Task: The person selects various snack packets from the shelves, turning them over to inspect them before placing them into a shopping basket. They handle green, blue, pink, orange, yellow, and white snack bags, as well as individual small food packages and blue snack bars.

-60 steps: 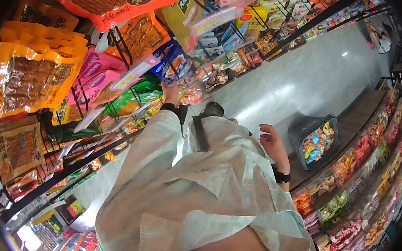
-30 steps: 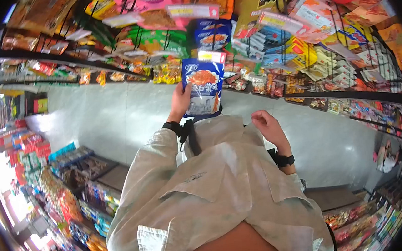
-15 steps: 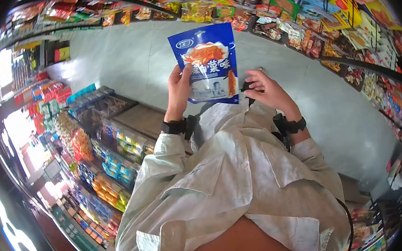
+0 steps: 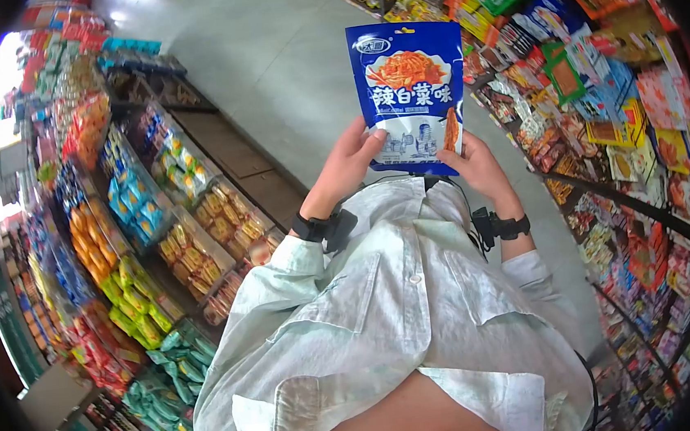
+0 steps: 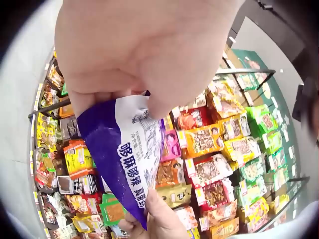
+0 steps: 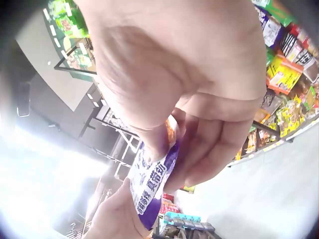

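A blue snack pouch (image 4: 408,87) with a picture of shredded red food and white lettering is held upright in front of the chest. My left hand (image 4: 346,164) grips its lower left edge, the thumb lying on the front. At the lower right corner my right hand (image 4: 479,167) pinches it, thumb in front. The left wrist view shows the pouch (image 5: 124,149) edge-on and slightly bent, the left palm (image 5: 144,50) above it and the other hand's fingers at its far end. From the right wrist, the right hand's fingers (image 6: 214,144) lie behind the pouch (image 6: 154,174).
Bins of packaged snacks (image 4: 138,201) line the left side. Along the right, a rack (image 4: 623,109) carries many hanging and lying bags, with a dark rail (image 4: 631,199) across it. Grey floor (image 4: 283,65) runs between the two.
My left hand has taken the blue pouch from the rack and brought it in front of the body. My right hand has come up and taken its other side. The view has turned along the aisle.
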A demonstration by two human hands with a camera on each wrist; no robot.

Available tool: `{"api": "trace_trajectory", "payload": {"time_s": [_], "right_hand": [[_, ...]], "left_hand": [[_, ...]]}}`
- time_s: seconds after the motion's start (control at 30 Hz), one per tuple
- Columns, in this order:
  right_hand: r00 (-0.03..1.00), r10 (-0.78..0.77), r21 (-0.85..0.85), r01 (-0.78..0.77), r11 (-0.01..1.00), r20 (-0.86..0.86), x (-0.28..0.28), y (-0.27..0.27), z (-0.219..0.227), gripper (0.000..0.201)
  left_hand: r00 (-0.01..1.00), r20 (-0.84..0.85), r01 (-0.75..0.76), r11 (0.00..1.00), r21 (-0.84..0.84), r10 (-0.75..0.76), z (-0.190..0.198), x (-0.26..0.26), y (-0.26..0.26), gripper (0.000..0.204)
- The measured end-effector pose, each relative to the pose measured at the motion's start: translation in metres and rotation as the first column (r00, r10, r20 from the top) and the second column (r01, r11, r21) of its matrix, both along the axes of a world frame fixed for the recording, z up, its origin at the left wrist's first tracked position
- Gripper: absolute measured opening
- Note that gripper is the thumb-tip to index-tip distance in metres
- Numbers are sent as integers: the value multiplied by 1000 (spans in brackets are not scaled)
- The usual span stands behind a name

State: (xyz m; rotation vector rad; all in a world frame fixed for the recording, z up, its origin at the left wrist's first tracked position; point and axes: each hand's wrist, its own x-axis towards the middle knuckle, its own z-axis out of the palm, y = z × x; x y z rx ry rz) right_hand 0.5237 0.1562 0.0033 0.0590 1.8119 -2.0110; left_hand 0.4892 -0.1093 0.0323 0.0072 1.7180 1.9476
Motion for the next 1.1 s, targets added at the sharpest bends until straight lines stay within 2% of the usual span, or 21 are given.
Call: {"api": "trace_trajectory", "payload": {"time_s": [0.07, 0.17, 0.23, 0.33, 0.53, 0.73, 0.83, 0.93, 1.03, 1.1], "right_hand": [[999, 44, -5, -45, 999, -13, 4, -38, 4, 37], [990, 143, 19, -142, 990, -10, 16, -94, 8, 37], [985, 172, 21, -173, 985, 18, 22, -124, 10, 37], [966, 255, 47, -256, 965, 31, 18, -159, 20, 37], [919, 389, 55, -393, 918, 63, -3, -211, 35, 36], [905, 424, 94, -425, 900, 31, -49, -240, 28, 36], [911, 413, 94, -412, 906, 11, -81, -253, 22, 37], [910, 415, 88, -413, 907, -12, -122, -263, 20, 36], [901, 434, 80, -431, 899, -19, -162, -270, 24, 36], [898, 439, 75, -437, 897, -24, -187, -273, 26, 35]], "left_hand": [[998, 2, -58, 998, 36, 58, -7, 16, -41, 43], [992, 50, -116, 989, 86, 112, 7, 43, -106, 41], [978, 5, -205, 970, 133, 206, 4, 60, -136, 38], [953, 34, -302, 934, 189, 302, 9, 83, -169, 35], [867, 71, -498, 850, 173, 494, -5, 101, -207, 33], [825, 59, -565, 815, 124, 563, -3, 79, -225, 31], [826, 177, -524, 845, -105, 535, 17, 54, -240, 32], [861, 28, -507, 862, -18, 508, 2, 27, -248, 39], [819, 100, -566, 824, -24, 565, 10, -5, -245, 41], [821, 67, -567, 824, -23, 567, 12, -28, -248, 44]]}}
